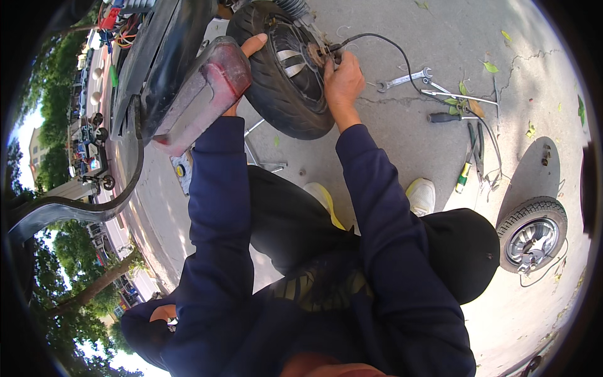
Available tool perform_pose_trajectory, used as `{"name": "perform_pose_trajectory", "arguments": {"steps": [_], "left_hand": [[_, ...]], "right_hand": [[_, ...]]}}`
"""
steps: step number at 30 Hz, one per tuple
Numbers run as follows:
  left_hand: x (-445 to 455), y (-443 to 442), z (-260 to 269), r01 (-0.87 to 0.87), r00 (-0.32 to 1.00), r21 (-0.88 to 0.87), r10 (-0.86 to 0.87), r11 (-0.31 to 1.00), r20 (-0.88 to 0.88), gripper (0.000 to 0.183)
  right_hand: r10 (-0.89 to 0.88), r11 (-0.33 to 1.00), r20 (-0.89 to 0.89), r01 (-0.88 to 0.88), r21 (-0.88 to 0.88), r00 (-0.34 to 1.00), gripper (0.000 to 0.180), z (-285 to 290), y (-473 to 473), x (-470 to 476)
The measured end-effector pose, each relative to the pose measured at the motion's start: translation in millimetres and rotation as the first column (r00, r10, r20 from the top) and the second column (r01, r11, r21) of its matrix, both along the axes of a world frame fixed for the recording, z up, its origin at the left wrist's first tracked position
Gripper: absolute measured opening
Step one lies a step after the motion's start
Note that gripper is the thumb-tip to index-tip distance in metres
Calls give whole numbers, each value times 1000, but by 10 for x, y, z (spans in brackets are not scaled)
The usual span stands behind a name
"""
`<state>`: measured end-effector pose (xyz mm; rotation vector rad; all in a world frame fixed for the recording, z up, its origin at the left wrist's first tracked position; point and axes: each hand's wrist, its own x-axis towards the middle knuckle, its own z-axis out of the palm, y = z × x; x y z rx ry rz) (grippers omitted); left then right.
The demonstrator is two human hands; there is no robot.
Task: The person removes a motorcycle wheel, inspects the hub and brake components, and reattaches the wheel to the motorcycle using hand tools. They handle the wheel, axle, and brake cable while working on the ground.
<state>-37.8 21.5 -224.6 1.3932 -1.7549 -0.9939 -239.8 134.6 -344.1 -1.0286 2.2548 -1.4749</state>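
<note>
A scooter's rear wheel with a black tyre stands tilted before me, beside the scooter's tail light. My left hand reaches behind the tail light, its thumb lying on the tyre's left side; the rest of its fingers are mostly hidden. My right hand is at the right side of the hub, its fingers closed around the axle end, where a black cable comes out. What exactly its fingertips pinch is too small to tell. A coil spring shock absorber rises above the hub.
A combination wrench, a screwdriver with a black handle and pliers lie on the concrete at right. A second wheel lies farther right. Loose wiring hangs at upper left. Another person is at lower left.
</note>
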Motion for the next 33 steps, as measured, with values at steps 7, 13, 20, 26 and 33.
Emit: {"name": "perform_pose_trajectory", "arguments": {"steps": [7, 13, 20, 26, 33], "left_hand": [[-89, 67, 105, 23, 989, 127, -5, 992, -145, 61], [-296, 286, 302, 2, 975, 275, 59, 961, -213, 53], [-270, 165, 145, 64, 961, 242, 6, 968, -277, 55], [-326, 122, 143, 50, 958, 67, -29, 996, -287, 47], [-409, 65, 31, 26, 957, -30, -33, 999, -289, 42]], "right_hand": [[82, 995, -27, -83, -49, 996, 27, -114, -24, -128], [86, 985, 13, -83, -154, 996, 26, -167, -5, -68], [117, 987, 109, -103, -127, 987, 21, -5, 112, -168], [342, 923, 133, -306, -234, 930, 17, 46, 68, -330], [544, 833, -148, -553, -28, 826, 11, 113, -157, -643]]}}
